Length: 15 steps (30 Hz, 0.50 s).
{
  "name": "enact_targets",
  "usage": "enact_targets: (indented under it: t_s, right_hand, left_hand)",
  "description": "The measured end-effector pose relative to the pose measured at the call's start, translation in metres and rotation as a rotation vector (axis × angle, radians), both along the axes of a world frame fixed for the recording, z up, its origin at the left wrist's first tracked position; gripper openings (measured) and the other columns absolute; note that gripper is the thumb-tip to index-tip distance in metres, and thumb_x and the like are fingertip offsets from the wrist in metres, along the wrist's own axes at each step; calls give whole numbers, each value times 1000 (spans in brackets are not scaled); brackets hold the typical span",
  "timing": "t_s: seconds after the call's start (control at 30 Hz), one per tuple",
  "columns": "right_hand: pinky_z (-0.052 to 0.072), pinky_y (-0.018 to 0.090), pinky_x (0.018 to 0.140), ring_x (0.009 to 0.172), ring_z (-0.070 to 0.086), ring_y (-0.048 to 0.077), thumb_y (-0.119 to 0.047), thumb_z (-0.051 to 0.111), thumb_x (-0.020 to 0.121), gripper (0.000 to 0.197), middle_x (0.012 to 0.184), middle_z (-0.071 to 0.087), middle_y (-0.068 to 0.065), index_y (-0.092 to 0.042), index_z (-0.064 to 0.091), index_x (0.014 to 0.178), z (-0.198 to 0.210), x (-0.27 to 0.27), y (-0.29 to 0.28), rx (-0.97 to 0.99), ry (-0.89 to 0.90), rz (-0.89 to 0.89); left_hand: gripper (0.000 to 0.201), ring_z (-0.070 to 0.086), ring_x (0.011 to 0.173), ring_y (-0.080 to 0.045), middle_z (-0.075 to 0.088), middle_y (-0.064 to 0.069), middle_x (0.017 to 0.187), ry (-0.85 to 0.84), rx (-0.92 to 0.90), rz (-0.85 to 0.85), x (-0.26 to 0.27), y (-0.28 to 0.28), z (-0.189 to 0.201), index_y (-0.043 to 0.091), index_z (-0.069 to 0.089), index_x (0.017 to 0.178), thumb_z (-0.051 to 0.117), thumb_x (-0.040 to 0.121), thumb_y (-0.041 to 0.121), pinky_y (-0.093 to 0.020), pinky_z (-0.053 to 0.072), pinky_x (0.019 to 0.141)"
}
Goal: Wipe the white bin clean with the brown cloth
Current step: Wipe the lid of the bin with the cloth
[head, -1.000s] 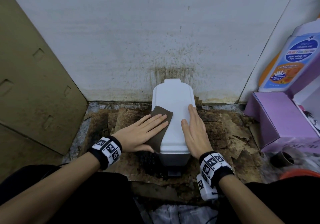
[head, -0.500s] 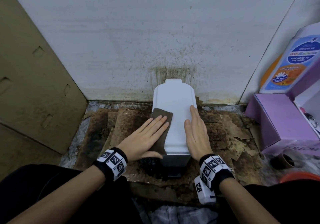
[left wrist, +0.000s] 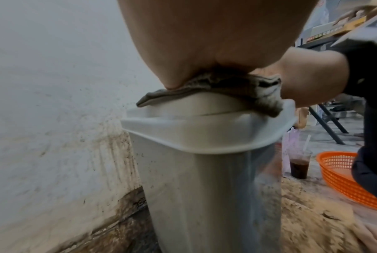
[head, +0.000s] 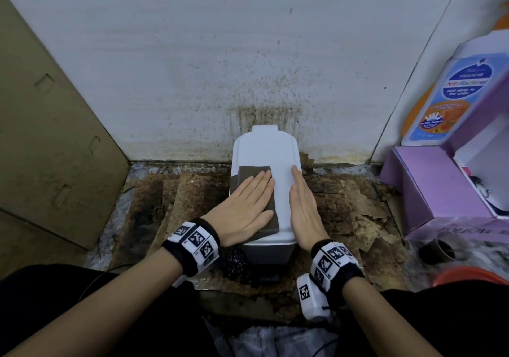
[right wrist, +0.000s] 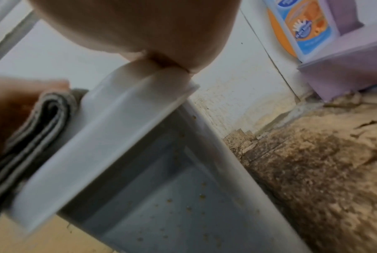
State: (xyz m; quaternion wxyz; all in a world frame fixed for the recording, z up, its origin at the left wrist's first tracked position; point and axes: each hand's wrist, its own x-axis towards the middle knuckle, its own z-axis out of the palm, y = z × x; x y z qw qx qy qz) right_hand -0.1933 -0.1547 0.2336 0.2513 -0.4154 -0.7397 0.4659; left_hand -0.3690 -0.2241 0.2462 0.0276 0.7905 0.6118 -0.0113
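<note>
- The white bin stands against the stained wall, lid closed.
- Left hand, fingers straight, presses the folded brown cloth flat on the lid (left half).
- Right hand, fingers straight, rests along the lid's right edge.

a floor laid with stained, torn cardboard sheets, dark and crumbling in patches. standing on them against the wall, the white bin. to the right, a purple box and a drink cup with a straw. beside the cup, an orange basket. leaning at the left, a brown cardboard panel.
</note>
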Motion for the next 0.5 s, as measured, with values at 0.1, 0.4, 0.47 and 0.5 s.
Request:
enact_targets:
  t_s: [0.1, 0.4, 0.47, 0.5]
  right_hand:
    - [11, 35, 126, 150, 14, -3, -71, 12, 97, 54, 164, 14, -25, -57, 16, 150, 2, -1, 9, -174, 178, -26]
    - [32, 33, 118, 139, 44, 6, -93, 16, 74, 106, 153, 46, -8, -25, 31, 154, 13, 3, 26, -424, 462, -102]
    - [31, 34, 118, 140, 43, 6, -98, 17, 68, 112, 153, 46, -10, -26, 32, 154, 13, 4, 27, -429, 455, -99]
    - [30, 36, 120, 141, 42, 6, -93, 14, 72, 108, 153, 45, -9, -25, 32, 154, 12, 4, 28, -423, 464, -101]
  left_hand:
    - [75, -19, 152, -20, -18, -13, 165, 23, -45, -13, -8, 8, 2, 3, -9, 157, -5, 98, 50, -36, -8, 124]
    - [77, -11, 154, -27, -10, -18, 165, 39, 11, 5, 0, 11, -3, 0, -3, 157, -6, 100, 52, -41, -1, 126]
    - [76, -9, 154, -27, -8, -19, 165, 29, 20, 10, 5, 10, -3, -1, -1, 157, 0, 101, 50, -42, 1, 126]
    - [76, -8, 154, -27, -8, -19, 166, 27, 21, 9, 7, 10, -4, -2, 0, 157, 2, 101, 49, -42, 1, 126]
